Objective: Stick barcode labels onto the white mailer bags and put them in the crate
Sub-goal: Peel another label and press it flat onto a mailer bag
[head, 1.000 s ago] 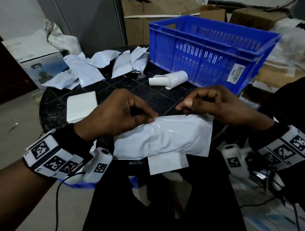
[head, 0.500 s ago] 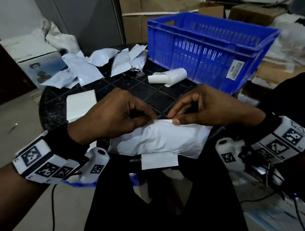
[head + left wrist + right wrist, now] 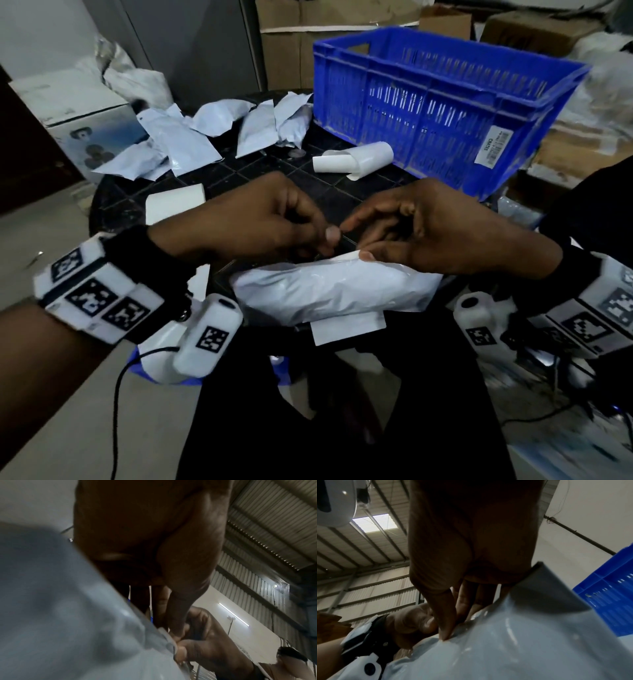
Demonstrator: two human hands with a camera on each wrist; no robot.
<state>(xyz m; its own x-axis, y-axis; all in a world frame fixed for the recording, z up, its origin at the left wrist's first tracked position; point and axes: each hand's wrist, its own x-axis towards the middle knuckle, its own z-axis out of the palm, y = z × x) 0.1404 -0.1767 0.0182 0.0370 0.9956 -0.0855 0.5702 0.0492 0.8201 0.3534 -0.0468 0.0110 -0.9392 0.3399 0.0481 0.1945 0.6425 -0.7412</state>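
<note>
A white mailer bag lies at the near edge of the dark round table, over my lap. My left hand and my right hand meet at its top edge, and both pinch the bag there with thumb and fingers. The right wrist view shows my right thumb pressed into the glossy bag. In the left wrist view the bag fills the lower left. A white label sheet sticks out from under the bag. The blue crate stands at the back right.
Several white mailer bags lie heaped at the table's far left. A curled strip of label backing rests in front of the crate. A flat stack of white labels sits left of my left hand. Cardboard boxes stand behind.
My right hand has slid left along the bag's top edge until it meets my left hand. The bag has bunched up and narrowed.
</note>
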